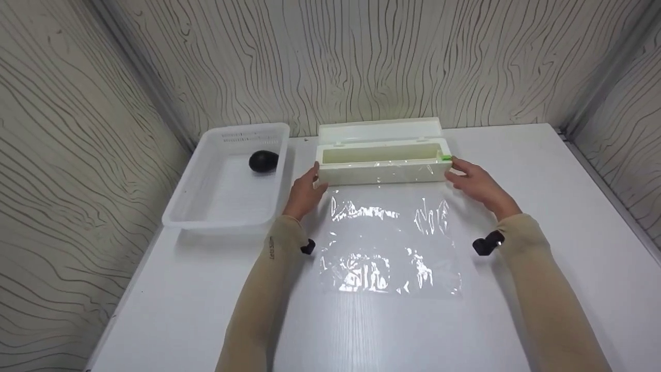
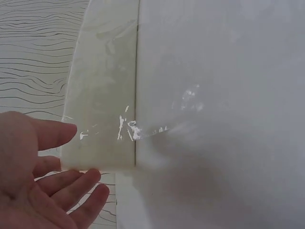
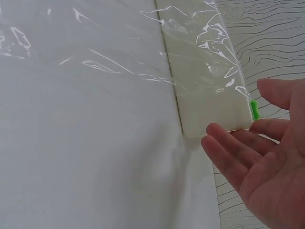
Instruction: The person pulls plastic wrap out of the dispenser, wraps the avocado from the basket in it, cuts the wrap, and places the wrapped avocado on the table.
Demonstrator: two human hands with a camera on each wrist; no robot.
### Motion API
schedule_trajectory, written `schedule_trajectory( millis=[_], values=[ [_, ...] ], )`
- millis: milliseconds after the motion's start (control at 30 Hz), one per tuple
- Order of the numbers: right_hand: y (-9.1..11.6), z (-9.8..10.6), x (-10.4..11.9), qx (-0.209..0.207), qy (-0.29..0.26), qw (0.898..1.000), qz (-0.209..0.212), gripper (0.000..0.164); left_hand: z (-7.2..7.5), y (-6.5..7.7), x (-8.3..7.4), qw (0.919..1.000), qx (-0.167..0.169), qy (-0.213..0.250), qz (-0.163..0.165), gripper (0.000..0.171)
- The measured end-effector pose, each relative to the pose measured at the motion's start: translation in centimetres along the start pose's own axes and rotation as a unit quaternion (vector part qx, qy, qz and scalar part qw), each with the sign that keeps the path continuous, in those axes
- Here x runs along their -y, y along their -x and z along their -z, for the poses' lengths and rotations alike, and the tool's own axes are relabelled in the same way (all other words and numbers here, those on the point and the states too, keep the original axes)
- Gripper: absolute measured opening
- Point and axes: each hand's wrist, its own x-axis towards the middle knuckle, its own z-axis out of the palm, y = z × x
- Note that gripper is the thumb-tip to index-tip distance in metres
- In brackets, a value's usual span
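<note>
A long white cling film dispenser box [image 1: 384,174] lies at the back middle of the table with its lid [image 1: 379,130] tipped back. From its front edge a sheet of clear cling film [image 1: 392,243] stretches over the tabletop toward the person. My left hand [image 1: 305,194] is at the box's left end, fingertips [image 2: 90,175] against that end face and thumb apart from them. At the opposite end my right hand [image 1: 480,186] touches the box with loosely extended fingers [image 3: 228,143]. Close to its thumb sits a small green tab [image 3: 254,109] on the box's corner.
Left of the box stands a white plastic basket [image 1: 175,206], with a dark, avocado-like oval fruit [image 1: 263,161] inside near its right wall. A wood-grain patterned wall [image 1: 361,62] rises behind the table, and similar panels flank both sides.
</note>
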Motion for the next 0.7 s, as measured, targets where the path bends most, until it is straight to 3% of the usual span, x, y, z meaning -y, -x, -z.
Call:
schedule_trajectory(
  millis=[233, 333, 433, 567, 700],
  values=[
    [0.0, -0.4, 0.2, -0.017, 0.013, 1.0, -0.012, 0.078, -0.2, 0.0, -0.4, 0.994, -0.022, -0.104, -0.025, 0.075],
    [-0.2, -0.7, 0.1, -0.014, -0.013, 0.999, -0.028, 0.085, -0.4, 0.0, -0.5, 0.9887, -0.04, -0.138, -0.042, 0.073],
    [-0.5, -0.9, -0.2, 0.0, -0.059, 0.998, -0.037, 0.086, -0.5, -0.1, -0.8, 0.9867, -0.073, -0.136, -0.051, 0.061],
    [-1.1, -1.3, -0.4, 0.026, -0.123, 0.991, -0.038, 0.069, -0.7, 0.0, -1.2, 0.991, -0.1, -0.088, -0.005, 0.033],
    [-1.6, -1.4, -0.7, 0.016, -0.153, 0.988, -0.033, 0.048, -1.0, 0.1, -1.5, 0.9958, -0.053, -0.047, 0.059, 0.029]
  ],
)
